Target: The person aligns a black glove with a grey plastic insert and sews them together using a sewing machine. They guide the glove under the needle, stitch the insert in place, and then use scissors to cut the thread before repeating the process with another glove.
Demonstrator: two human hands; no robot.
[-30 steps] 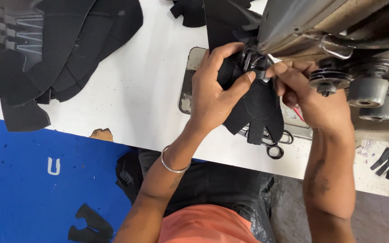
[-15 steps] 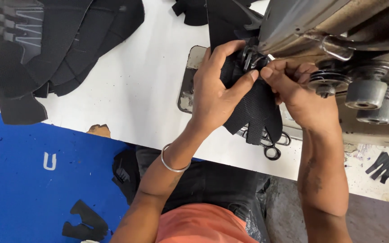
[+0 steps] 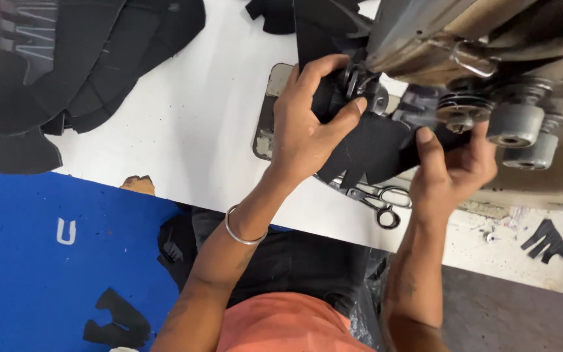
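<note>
- Left hand [image 3: 304, 127] reaches forward, fingers curled, thumb pressing in, bangle on its wrist.
- Right hand [image 3: 454, 173] beside it, forearm upright, fingers gripping, thumb raised.

Two hands [image 3: 304, 127] [image 3: 454, 173], one sewing machine [image 3: 490, 58], one scissors [image 3: 376, 199], one bangle [image 3: 239, 231]

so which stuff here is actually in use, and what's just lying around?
In use: left hand and right hand gripping the black fabric piece at the sewing machine.

Lying about: scissors, black fabric pile, scraps on the blue floor.
</note>
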